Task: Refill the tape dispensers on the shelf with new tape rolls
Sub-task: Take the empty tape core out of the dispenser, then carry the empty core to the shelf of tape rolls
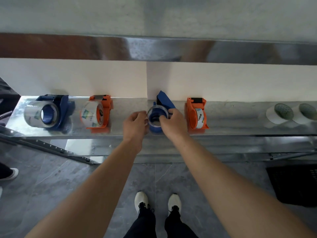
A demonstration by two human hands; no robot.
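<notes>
Four tape dispensers stand in a row on the metal shelf [231, 122]. The far-left blue dispenser [58, 107] carries a clear roll, and the orange dispenser [103, 110] beside it carries a printed roll. A second blue dispenser [163, 100] sits at the middle with a thin clear tape roll [156, 124] around its hub. My left hand [135, 124] grips that roll's left side. My right hand [173, 121] pinches its right rim over the hub. Another orange dispenser [196, 112] stands to the right with a white roll in it.
Two white rolls [277, 114] [307, 112] lie at the shelf's right end. A shelf board [154, 48] hangs above. Below are the grey floor, my white shoes [141, 201], a black mat [295, 184] on the right and another person's shoe [10, 174] at the left edge.
</notes>
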